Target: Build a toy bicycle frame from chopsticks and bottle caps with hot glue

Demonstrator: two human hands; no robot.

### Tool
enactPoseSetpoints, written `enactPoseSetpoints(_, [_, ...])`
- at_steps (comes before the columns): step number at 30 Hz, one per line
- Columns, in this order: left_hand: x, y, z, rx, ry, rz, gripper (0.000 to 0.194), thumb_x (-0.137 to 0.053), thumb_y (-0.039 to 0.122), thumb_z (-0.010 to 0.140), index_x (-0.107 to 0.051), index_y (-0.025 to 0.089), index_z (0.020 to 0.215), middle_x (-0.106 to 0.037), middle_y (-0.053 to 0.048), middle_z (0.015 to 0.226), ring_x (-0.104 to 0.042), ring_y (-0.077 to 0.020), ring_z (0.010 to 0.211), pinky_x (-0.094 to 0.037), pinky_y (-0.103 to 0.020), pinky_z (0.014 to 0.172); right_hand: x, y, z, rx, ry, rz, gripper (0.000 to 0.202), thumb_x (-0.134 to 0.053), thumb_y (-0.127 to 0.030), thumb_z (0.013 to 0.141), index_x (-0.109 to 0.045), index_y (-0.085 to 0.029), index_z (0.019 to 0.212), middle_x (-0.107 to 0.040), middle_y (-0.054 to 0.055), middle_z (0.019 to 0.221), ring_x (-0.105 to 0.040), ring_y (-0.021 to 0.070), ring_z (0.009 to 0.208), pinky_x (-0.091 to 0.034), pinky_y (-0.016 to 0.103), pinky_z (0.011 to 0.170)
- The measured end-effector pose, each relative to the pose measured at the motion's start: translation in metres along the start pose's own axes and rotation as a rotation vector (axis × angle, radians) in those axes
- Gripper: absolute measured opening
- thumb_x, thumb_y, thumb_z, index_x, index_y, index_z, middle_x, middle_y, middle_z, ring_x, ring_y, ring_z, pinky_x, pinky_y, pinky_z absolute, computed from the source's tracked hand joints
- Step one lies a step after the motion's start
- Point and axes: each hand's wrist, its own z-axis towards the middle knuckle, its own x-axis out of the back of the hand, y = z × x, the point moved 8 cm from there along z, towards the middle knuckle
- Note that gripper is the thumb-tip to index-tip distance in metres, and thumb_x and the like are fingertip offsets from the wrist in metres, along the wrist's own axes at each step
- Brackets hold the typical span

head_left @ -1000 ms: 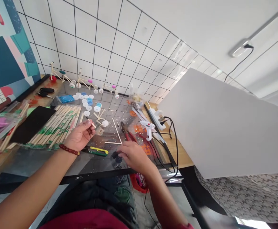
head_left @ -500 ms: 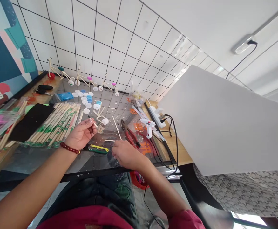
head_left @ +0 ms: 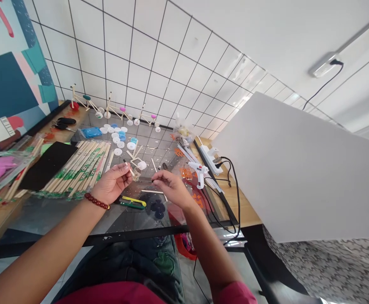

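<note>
My left hand (head_left: 114,181) pinches a short wooden stick (head_left: 131,171) with a black band near its upper end. Between the thumb and fingertips of my right hand (head_left: 173,188) is a small black piece (head_left: 153,180), its kind too small to tell. The two hands are a short gap apart over the glass table top. Just beyond my left hand lies a small stick frame (head_left: 134,157) with a white round cap (head_left: 142,165) at it. Pliers (head_left: 164,166) lie mostly hidden behind my right hand. Yellow-and-green snips (head_left: 134,202) and a cut stick (head_left: 152,191) rest nearer me.
Left are wrapped chopsticks (head_left: 79,169) and a black sheet (head_left: 49,164). Round white and blue caps (head_left: 117,134) lie farther back, before several small stick bicycles (head_left: 146,119) along the wall. A white glue gun (head_left: 199,172), its cable and a power strip (head_left: 210,159) are right.
My right hand has lifted from the table and moved forward, now with a small black piece in its fingertips and covering the pliers. My left hand keeps holding the stick; the view shifted slightly.
</note>
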Motion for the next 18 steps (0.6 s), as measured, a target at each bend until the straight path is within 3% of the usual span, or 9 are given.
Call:
enactPoseSetpoints(5, [-0.004,0.000,-0.003,-0.002,-0.025,0.095,0.008,-0.078,0.005,0.072,-0.072,0.011,0.075,-0.066,-0.003,0.063,-0.062,-0.0106,0.056,-0.057,-0.020,0.055,-0.018,0.014,0.023,0.008,0.061,0.149,0.018,-0.055,-0.025,0.085,-0.067,-0.022,0.098,-0.070,0.001,0.088,-0.069,0.0146,0.083,-0.053,0.029,0.083])
enactPoseSetpoints(11, [-0.006,-0.001,-0.004,-0.012,-0.043,0.133,0.016,-0.088,0.013,0.063,-0.075,0.012,0.072,-0.068,-0.002,0.067,-0.063,-0.0103,0.060,-0.057,-0.019,0.058,-0.020,0.028,0.032,-0.033,0.219,0.264,0.030,-0.064,-0.025,0.078,-0.064,-0.022,0.107,-0.073,0.002,0.088,-0.071,0.0169,0.083,-0.056,0.030,0.081])
enactPoseSetpoints(14, [-0.005,-0.003,-0.003,-0.015,-0.050,0.175,0.023,-0.092,0.017,0.058,-0.076,0.011,0.072,-0.071,-0.004,0.074,-0.064,-0.0103,0.064,-0.057,-0.019,0.060,-0.016,0.024,0.030,0.009,0.279,0.130,0.020,-0.063,-0.024,0.078,-0.068,-0.021,0.098,-0.075,0.003,0.087,-0.071,0.0176,0.082,-0.056,0.031,0.080])
enactPoseSetpoints(18, [-0.007,-0.005,-0.003,-0.021,-0.049,0.203,0.026,-0.094,0.019,0.053,-0.076,0.011,0.070,-0.073,-0.004,0.077,-0.064,-0.0108,0.067,-0.056,-0.020,0.062,-0.018,0.003,0.026,0.187,0.245,-0.144,0.017,-0.057,-0.020,0.085,-0.074,-0.021,0.087,-0.074,0.005,0.089,-0.068,0.0173,0.084,-0.053,0.030,0.081])
